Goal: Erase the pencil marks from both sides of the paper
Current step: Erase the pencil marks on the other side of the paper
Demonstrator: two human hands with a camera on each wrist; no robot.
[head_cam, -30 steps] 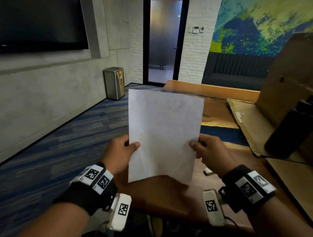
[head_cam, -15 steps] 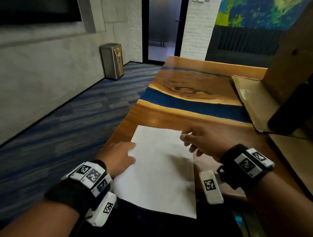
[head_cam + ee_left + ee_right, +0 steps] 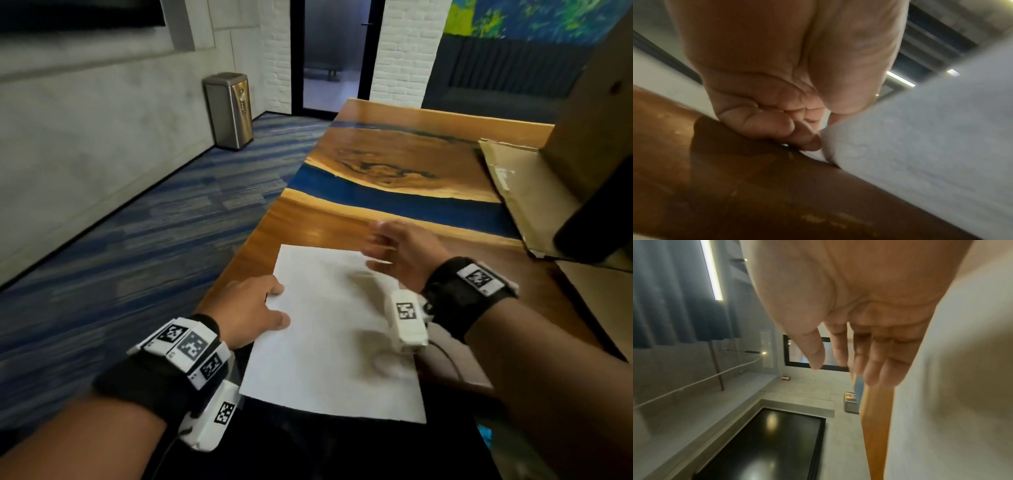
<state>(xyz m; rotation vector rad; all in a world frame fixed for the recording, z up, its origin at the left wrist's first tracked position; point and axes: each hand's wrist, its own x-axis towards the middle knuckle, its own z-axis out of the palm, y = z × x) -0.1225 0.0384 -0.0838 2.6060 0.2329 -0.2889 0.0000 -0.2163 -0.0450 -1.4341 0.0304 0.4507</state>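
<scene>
A white sheet of paper [image 3: 329, 342] lies flat on the wooden table [image 3: 394, 164], and its near edge hangs over the table's front edge. No pencil marks show on its upper side. My left hand [image 3: 260, 308] is at the sheet's left edge. In the left wrist view the thumb lies on the paper [image 3: 920, 129] and the fingers [image 3: 777, 126] curl beneath it, pinching the edge. My right hand [image 3: 394, 253] hovers over the sheet's far right corner. Its fingers [image 3: 875, 366] are straight and spread and hold nothing. No eraser is in view.
A flat cardboard sheet [image 3: 520, 192] and a tall cardboard box [image 3: 589, 120] fill the table's right side, with a dark bottle [image 3: 596, 226] before them. A metal bin [image 3: 229, 109] stands by the wall on the left. Blue carpet runs along the table's left edge.
The sheet was held upright in both hands and has come down flat onto the table. My right hand has let go and lifted off. My left hand stays at the left edge.
</scene>
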